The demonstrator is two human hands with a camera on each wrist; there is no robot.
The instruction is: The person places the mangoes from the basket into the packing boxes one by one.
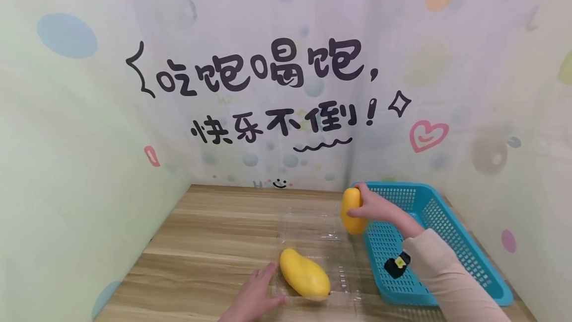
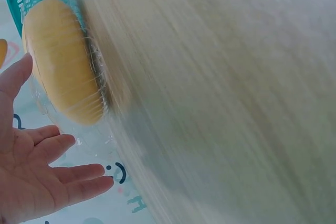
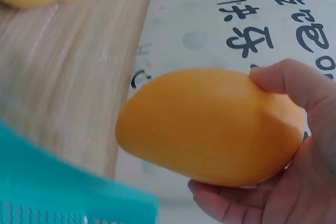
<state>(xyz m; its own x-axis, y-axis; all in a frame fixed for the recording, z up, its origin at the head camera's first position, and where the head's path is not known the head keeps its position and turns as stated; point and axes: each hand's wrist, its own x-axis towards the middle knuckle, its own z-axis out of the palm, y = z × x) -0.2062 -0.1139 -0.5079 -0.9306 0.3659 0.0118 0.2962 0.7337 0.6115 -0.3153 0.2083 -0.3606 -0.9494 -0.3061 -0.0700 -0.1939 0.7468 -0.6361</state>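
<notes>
My right hand point(image 1: 374, 206) grips a yellow-orange mango point(image 3: 210, 127), thumb on one side and fingers curled on the other. In the head view this mango hangs over the left rim of a blue-green plastic basket point(image 1: 473, 242). A second yellow mango point(image 1: 306, 275) lies in a clear plastic clamshell box point(image 1: 337, 257) whose lid is folded back. Beside that box, on its left, my left hand point(image 1: 256, 294) has its fingers spread and holds nothing. The left wrist view shows its open palm near the boxed mango point(image 2: 63, 61).
A wood-grain table point(image 1: 201, 242) carries the box and the basket, the basket standing on the right. White curtain walls point(image 1: 250, 14) with printed writing and coloured spots close off the back and both sides. A black-and-yellow patch point(image 1: 396, 265) sits near the right cuff.
</notes>
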